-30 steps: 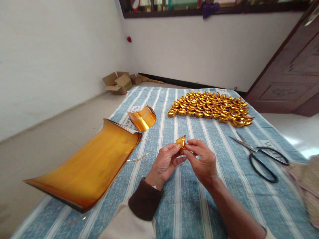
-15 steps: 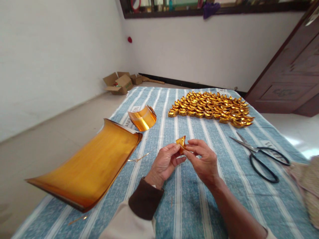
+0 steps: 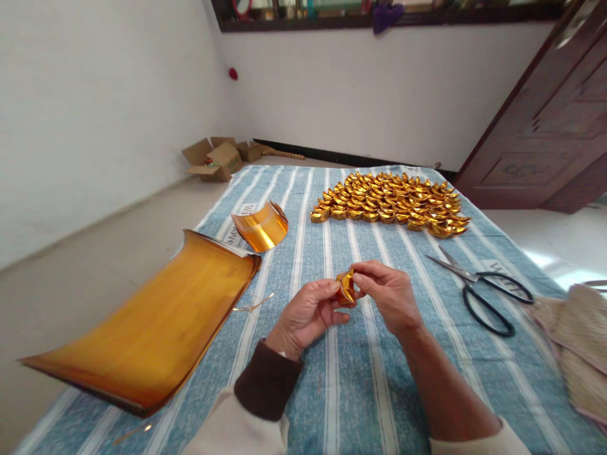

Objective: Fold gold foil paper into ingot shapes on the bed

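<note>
A small piece of gold paper (image 3: pixel 346 288) sits pinched between both hands, the left hand (image 3: pixel 306 311) closed on one end and the right hand (image 3: pixel 386 295) on the other, likely to keep its creases tight. Beyond the fingers lie rows of folded gold pieces (image 3: pixel 391 203); scissors (image 3: pixel 478 289) lie right, a large gold sheet (image 3: pixel 152 325) left, all on a striped blue cloth (image 3: pixel 360 392) in a white-walled room.

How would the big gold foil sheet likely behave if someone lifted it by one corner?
The gold foil sheet looks thin and already curls at its edges, so it would probably flop and bend. Its glossy face may be slippery. It seems light, likely sliding easily on the striped cloth.
</note>
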Demonstrator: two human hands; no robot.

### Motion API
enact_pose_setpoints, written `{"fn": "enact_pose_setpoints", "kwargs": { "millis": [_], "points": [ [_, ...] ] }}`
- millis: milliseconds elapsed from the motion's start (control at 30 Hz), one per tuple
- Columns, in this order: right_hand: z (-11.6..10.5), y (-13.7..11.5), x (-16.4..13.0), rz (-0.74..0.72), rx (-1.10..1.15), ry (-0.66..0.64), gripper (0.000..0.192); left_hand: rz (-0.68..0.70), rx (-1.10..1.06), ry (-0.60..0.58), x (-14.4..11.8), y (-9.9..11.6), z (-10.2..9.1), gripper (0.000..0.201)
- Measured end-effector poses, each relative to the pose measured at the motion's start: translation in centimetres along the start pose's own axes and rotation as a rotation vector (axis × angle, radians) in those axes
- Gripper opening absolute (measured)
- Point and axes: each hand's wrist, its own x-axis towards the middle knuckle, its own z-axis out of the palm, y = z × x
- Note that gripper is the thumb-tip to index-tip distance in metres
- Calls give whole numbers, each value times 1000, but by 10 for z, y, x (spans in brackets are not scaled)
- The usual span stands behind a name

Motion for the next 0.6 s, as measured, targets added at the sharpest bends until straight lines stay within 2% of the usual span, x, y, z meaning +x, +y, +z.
{"fn": "enact_pose_setpoints", "kwargs": {
  "millis": [167,400,600],
  "points": [
    [1,0,-1,-2,-4,-21,21,-17,8,-10,0,1,1,14],
    [2,-2,-1,90,49,-48,20,-35,12,-40,0,2,2,15],
    [4,-5,-2,92,56,16,17,-38,10,-31,0,2,1,18]
  ]
}}
